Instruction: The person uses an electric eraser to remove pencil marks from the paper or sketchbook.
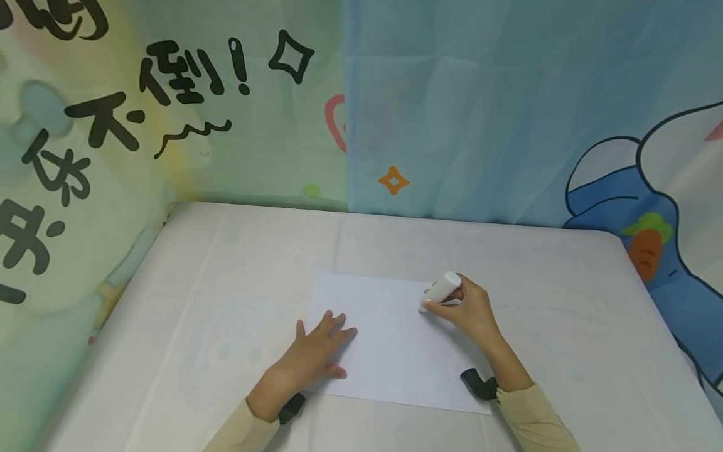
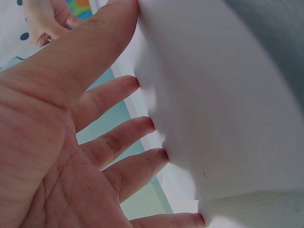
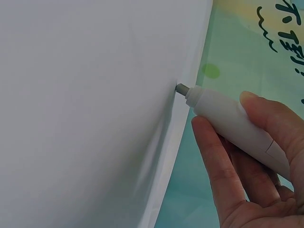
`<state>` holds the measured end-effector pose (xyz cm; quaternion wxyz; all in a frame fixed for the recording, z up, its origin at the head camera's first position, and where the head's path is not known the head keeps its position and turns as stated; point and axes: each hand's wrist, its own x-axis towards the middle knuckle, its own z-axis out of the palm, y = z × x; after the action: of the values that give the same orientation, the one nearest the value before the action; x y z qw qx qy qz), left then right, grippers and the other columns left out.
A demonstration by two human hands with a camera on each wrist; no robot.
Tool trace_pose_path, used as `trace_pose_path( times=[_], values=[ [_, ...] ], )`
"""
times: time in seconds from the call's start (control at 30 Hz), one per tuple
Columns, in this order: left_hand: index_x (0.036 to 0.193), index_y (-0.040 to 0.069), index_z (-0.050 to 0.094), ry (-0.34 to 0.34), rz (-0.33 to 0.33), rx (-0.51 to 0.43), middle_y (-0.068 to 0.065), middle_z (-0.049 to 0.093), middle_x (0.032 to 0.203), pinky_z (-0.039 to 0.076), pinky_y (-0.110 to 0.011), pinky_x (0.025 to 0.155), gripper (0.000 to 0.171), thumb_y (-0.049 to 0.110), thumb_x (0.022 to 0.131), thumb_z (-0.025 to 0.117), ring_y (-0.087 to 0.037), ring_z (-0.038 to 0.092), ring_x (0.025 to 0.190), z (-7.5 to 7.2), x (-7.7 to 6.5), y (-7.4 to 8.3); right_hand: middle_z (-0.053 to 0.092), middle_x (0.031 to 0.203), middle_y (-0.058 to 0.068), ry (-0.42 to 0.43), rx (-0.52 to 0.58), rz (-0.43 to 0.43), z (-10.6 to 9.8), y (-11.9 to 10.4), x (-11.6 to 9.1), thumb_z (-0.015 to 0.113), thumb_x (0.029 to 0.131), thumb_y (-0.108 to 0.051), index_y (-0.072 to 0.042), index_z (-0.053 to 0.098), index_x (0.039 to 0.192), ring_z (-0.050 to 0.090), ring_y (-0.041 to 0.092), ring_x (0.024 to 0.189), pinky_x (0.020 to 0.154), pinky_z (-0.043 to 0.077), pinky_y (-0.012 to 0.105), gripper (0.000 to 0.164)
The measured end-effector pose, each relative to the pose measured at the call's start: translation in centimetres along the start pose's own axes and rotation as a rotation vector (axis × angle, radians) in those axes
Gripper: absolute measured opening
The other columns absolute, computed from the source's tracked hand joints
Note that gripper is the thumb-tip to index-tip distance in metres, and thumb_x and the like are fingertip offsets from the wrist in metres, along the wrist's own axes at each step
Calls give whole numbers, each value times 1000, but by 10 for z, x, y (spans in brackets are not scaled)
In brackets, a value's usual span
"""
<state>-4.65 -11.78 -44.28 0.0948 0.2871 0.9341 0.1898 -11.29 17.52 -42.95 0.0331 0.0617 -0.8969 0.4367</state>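
On the left, we see the left hand [image 1: 316,351], fingers spread wide, resting across the left edge of a white sheet [image 1: 390,358]. To its right, the right hand [image 1: 473,311] pinches a white pen-like tool [image 1: 442,290] over the sheet's far right part; only the right wrist view shows us its grey tip [image 3: 182,89].

Two hands are showing, one left hand [image 1: 312,356] and one right hand [image 1: 470,312]. One white pen-like tool [image 1: 440,292] is appearing, along with one sheet of paper [image 1: 390,351] and one table [image 1: 243,270]. Two sleeves [image 1: 244,432] and two black wrist devices [image 1: 477,384] are showing, while two four-pointed stars [image 1: 393,172], one carrot [image 1: 646,252] and one exclamation mark [image 1: 239,63] are decorating the backdrop [image 1: 463,119].
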Motion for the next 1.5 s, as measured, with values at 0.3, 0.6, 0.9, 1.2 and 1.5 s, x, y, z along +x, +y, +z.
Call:
trace_pose_path(
  times=[0.3,0.6,0.9,1.2,1.5],
  values=[
    [139,6,49,-5,-4,-10,-22,41,149,32,-77,94,72,33,78,75,-45,34,139,1,1,-1,70,91,25,-2,0,-12,3,0,1,83,74,0,11,60,101,69,34,81,59,47,18,38],
    [140,7,49,-12,-16,-7,-21,40,150,31,-77,95,73,35,78,75,-44,33,140,2,1,-2,71,89,24,0,4,-20,6,0,3,83,73,1,11,60,100,69,31,79,59,47,18,37],
    [140,6,47,-3,-4,-8,-22,39,150,30,-77,95,73,36,79,73,-46,32,139,3,1,-3,70,90,25,-6,13,-41,10,0,5,83,73,2,12,60,102,69,34,80,61,48,17,38],
    [140,6,47,-5,-6,-16,-22,39,150,30,-78,95,73,35,79,73,-46,32,139,3,1,-3,69,90,24,-13,15,-28,12,-2,6,83,73,1,11,60,101,69,35,81,60,48,18,37],
    [140,6,48,-12,-17,-24,-22,40,150,29,-77,96,73,34,78,74,-45,32,139,1,1,-2,69,90,25,-5,6,-32,12,-2,6,83,73,2,12,60,102,69,35,81,60,48,18,38]
  ],
)
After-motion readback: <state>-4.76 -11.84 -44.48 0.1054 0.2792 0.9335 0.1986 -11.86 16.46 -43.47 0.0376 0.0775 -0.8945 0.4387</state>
